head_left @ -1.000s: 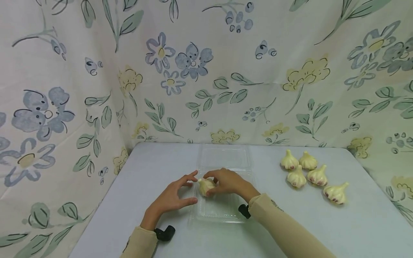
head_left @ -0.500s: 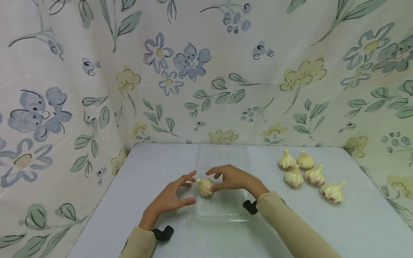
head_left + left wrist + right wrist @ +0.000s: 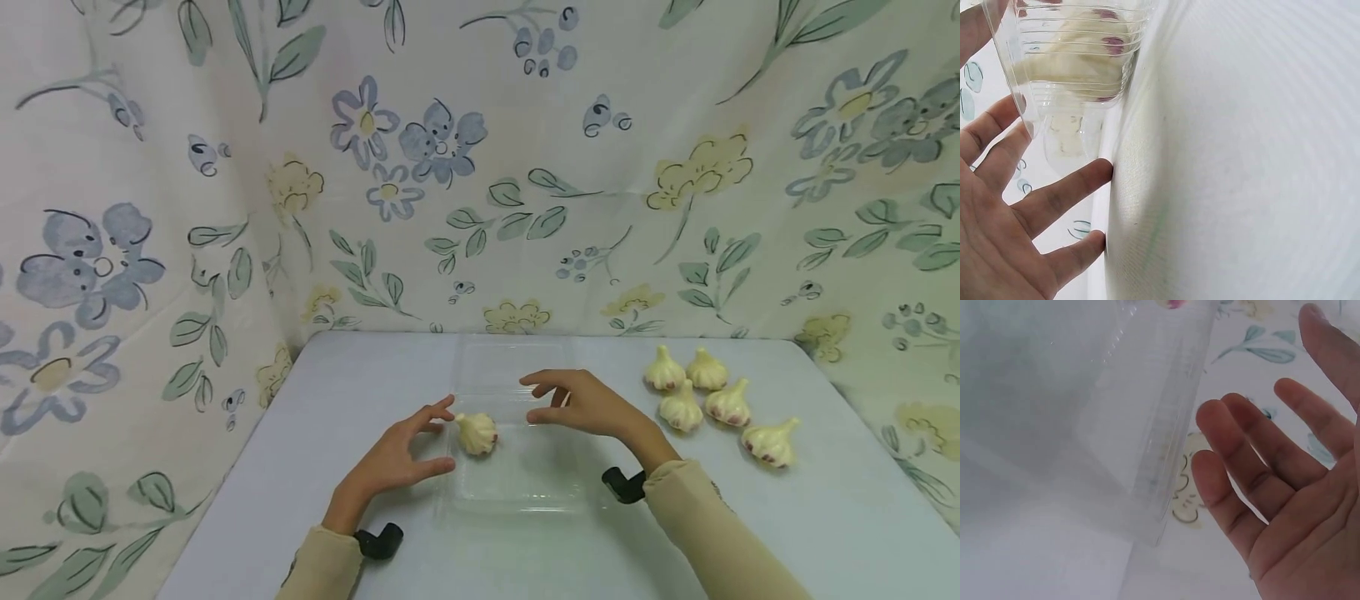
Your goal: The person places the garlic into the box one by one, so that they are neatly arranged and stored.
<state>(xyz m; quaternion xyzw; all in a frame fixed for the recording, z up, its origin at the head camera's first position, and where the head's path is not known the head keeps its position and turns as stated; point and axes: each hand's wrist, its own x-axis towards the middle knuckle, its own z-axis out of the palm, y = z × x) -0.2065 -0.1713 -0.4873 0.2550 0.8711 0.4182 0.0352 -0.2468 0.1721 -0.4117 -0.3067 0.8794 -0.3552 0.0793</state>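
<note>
One garlic bulb [image 3: 477, 434] lies at the left side of a clear plastic clamshell container [image 3: 517, 492], its stem pointing left. My left hand [image 3: 401, 454] is at the container's left edge with fingers spread. In the left wrist view its fingertips meet the container's rim and the table, and the bulb [image 3: 1085, 59] shows through the ribbed wall. My right hand [image 3: 588, 404] hovers over the container's right side with fingers loosely bent and nothing in them. The right wrist view shows that hand [image 3: 1297, 506] apart from the clear wall [image 3: 1163, 450].
The container's transparent lid [image 3: 513, 362] lies folded back toward the curtain. Several more garlic bulbs [image 3: 681, 407] are grouped on the white table [image 3: 360, 375] at the right. A floral curtain [image 3: 480, 183] hangs behind and at the sides.
My right hand has let go of the garlic bulb and moved off to the right. The bulb stays at the container's left side. My left hand keeps its place.
</note>
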